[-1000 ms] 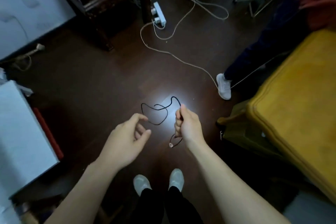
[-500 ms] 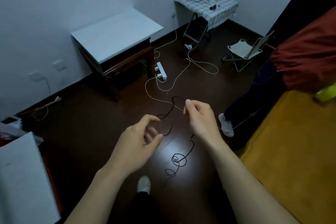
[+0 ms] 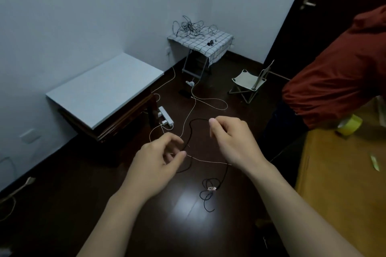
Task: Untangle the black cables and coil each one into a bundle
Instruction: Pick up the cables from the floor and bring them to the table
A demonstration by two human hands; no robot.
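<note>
One black cable (image 3: 191, 129) is pinched by right hand (image 3: 231, 142), uncoiled; left hand (image 3: 158, 162) grip unclear. A tangle (image 3: 192, 28) is left on checked table (image 3: 218, 48).

The right hand (image 3: 234, 142) gripped the black cable (image 3: 191, 129) in a fist a second ago, with the white tag (image 3: 211, 188) just beneath it; now it pinches the cable at the fingertips, and the tagged end hangs well below in loose loops. The left hand (image 3: 158, 162) has closed in, so the cable runs between its thumb and forefinger. The view has lifted from the person's shoes to the cloth-covered table (image 3: 217, 46) in the corner
</note>
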